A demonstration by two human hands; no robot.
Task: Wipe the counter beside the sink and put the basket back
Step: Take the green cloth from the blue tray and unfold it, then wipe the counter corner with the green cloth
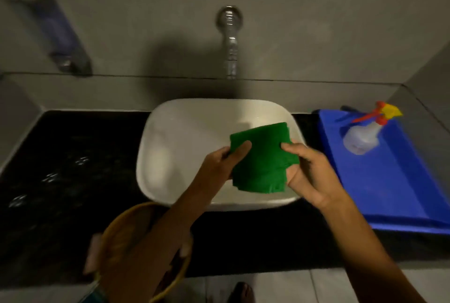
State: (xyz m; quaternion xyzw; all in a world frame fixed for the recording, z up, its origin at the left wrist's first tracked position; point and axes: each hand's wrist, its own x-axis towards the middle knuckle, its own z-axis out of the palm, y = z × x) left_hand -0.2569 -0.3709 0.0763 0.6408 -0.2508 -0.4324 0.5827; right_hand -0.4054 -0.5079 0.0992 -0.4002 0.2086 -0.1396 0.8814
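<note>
Over the white sink basin [185, 132] I hold a folded green cloth [261, 159] between both hands. My left hand [222, 161] pinches its left edge, thumb on top. On the cloth's right side, my right hand [309, 168] grips from beneath with fingers curled over the edge. A round woven yellow basket [126, 237] hangs by my left forearm at the counter's front edge, partly hidden by the arm. The black counter [73, 168] left of the sink shows a few wet spots.
A blue tray [394, 181] lies on the counter right of the sink, carrying a clear spray bottle [365, 134] with a red and yellow nozzle. A chrome tap [230, 42] juts from the grey tiled wall. A wall dispenser [56, 34] hangs at left.
</note>
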